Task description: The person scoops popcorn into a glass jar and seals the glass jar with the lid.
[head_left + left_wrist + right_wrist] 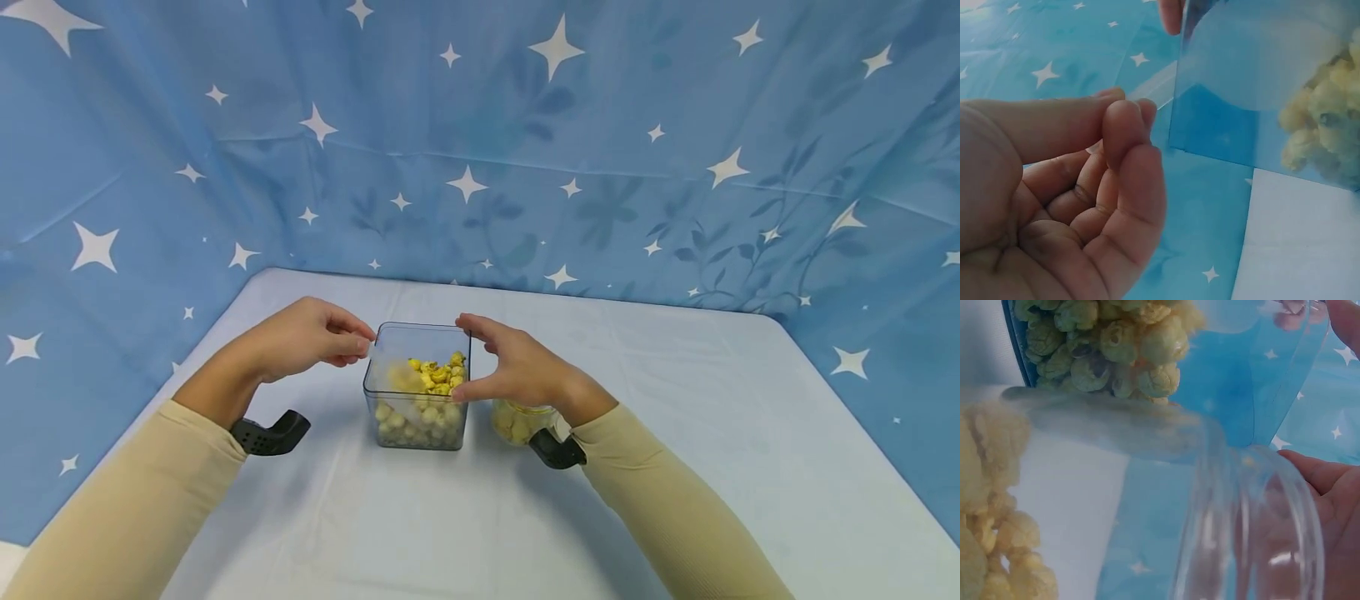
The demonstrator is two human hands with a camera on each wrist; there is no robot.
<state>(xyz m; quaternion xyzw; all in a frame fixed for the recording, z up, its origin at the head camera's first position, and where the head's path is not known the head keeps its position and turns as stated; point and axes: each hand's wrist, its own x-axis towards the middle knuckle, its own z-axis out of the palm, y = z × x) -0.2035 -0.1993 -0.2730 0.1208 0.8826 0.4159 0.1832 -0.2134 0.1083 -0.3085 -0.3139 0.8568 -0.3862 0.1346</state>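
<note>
A clear square plastic box (417,421), part filled with yellow popcorn (438,379), stands on the white tabletop. My right hand (513,360) grips its right side, thumb at the near corner and fingers at the far one. Beside the box's left wall, my left hand (311,337) has thumb and fingertips pinched together. The left wrist view shows a thin clear strip (1161,86) running from these fingertips towards the box; it looks like tape or film. A pale round patch (1254,59) shows through the box wall.
A clear jar (517,423) of popcorn stands right of the box, partly under my right wrist. In the right wrist view this jar (1210,506) covers much of the foreground. A blue curtain (480,150) with white stars hangs behind the white table (390,525).
</note>
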